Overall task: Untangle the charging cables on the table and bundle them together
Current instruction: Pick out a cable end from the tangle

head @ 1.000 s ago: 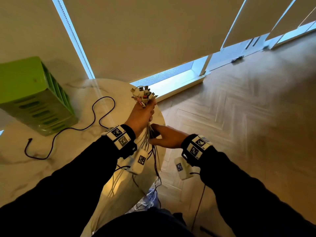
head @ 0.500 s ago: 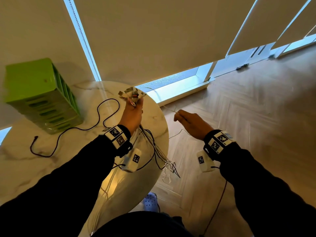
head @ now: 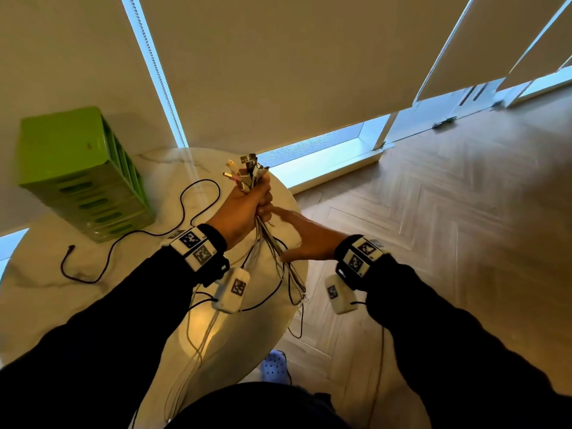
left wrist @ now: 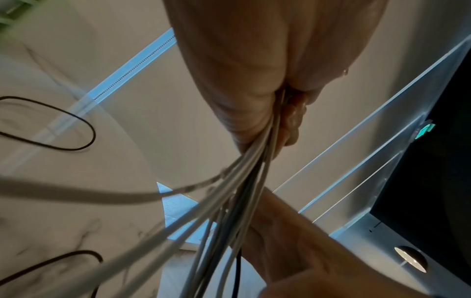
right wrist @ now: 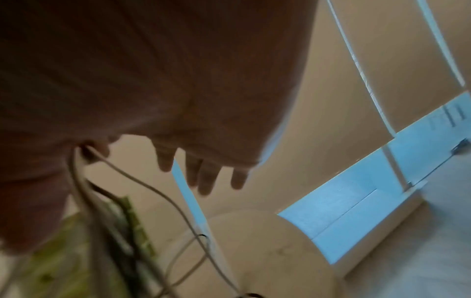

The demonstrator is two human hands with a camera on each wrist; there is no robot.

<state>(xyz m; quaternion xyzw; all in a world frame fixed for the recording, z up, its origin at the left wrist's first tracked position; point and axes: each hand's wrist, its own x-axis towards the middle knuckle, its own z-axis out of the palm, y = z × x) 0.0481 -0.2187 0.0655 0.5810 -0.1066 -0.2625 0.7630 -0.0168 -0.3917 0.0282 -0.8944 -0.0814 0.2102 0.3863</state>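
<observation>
Head view: the left hand [head: 244, 209] is fisted round the charging cables [head: 272, 246] above the round marble table [head: 37, 292], their plugs [head: 246, 170] fanning above the knuckles. The right hand [head: 305, 235] lies against the hanging strands, fingers extended.

Left wrist view: strands [left wrist: 244, 181] emerge below curled fingers [left wrist: 293, 119]; plugs hidden.

Right wrist view: blurred fingertips [right wrist: 203, 177] spread apart, one white cable [right wrist: 142, 181] passing the thumb; whether it is pinched is unclear.

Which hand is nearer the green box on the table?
Left. The left hand grips the cable bundle above the table, just right of the green box; the right hand is farther right, past the table's edge.
</observation>
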